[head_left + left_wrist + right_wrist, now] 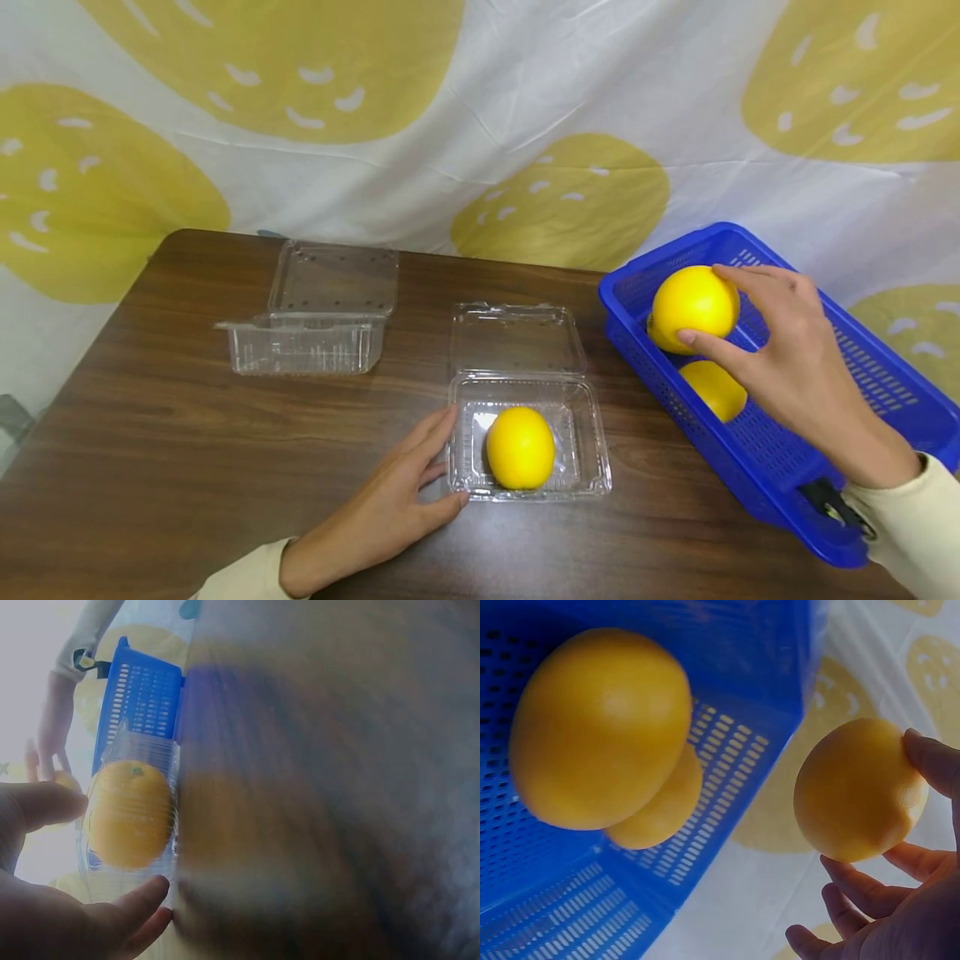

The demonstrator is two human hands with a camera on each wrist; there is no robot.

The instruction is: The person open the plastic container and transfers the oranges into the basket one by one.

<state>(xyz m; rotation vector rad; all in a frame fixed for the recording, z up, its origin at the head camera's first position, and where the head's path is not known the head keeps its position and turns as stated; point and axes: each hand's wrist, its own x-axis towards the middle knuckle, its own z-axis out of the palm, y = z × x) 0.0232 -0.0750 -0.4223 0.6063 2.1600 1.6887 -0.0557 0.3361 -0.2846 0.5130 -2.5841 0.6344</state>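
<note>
In the head view my right hand (pixel 798 358) grips an orange (pixel 696 308) between thumb and fingers, above a blue plastic basket (pixel 757 479). The right wrist view shows this held orange (pixel 859 791) apart from the basket wall. Two more oranges lie in the basket, one large in front (pixel 600 727) and one partly hidden behind it (pixel 664 810). My left hand (pixel 386 492) touches the left side and near corner of a clear plastic clamshell box (pixel 588 433), its fingers fairly straight. Inside this box sits one orange (pixel 521 448), and its lid (pixel 517 337) lies back.
A second clear clamshell box (pixel 307 346) stands on the brown wooden table (pixel 187 433) at the back left, lid raised. Behind the table hangs a white cloth (pixel 517 75) with yellow fruit prints. A dark strap (pixel 832 504) is around my right wrist.
</note>
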